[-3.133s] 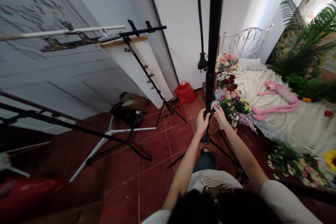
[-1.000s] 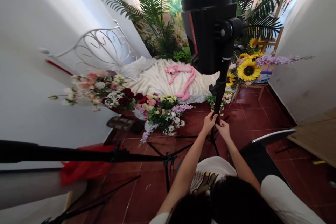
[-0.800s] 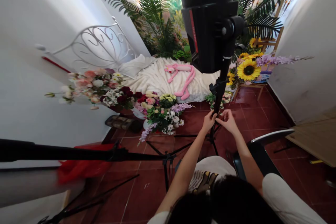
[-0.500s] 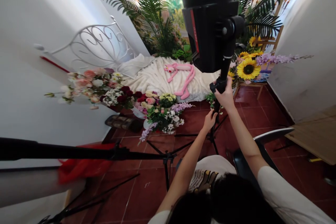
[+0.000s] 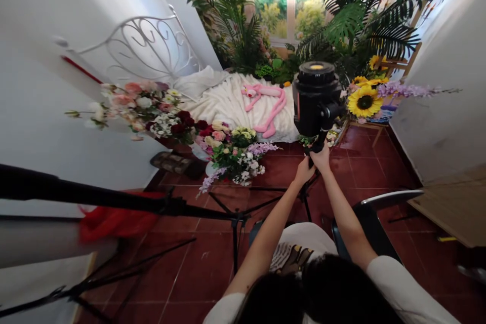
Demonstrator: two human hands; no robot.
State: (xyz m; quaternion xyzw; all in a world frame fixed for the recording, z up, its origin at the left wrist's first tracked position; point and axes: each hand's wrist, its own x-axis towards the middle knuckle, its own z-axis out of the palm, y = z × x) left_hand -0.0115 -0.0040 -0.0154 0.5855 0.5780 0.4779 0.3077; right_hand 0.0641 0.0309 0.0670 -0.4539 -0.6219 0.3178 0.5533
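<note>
A black studio light (image 5: pixel 316 98) sits upright on top of a black light stand (image 5: pixel 304 193), in front of the bed. My right hand (image 5: pixel 321 157) is wrapped around the pole just under the lamp, where a clamp knob seems to be. Right beside it and slightly lower, my left hand (image 5: pixel 304 171) is closed on the same stand's pole. The two hands nearly touch. Part of the pole is hidden behind my fingers.
A second black stand (image 5: pixel 144 201) crosses from the left. Flower bunches (image 5: pixel 235 154) stand before the bed, where a pink plush toy (image 5: pixel 271 104) lies on a cream blanket (image 5: pixel 216 104). To the right are sunflowers (image 5: pixel 364 103), a black chair (image 5: pixel 374 220) and a brown board (image 5: pixel 451 207).
The studio light has come down a long way, uncovering the window and palm leaves behind it. My right hand has dropped with it, closer to my left hand, which stays on the pole.
</note>
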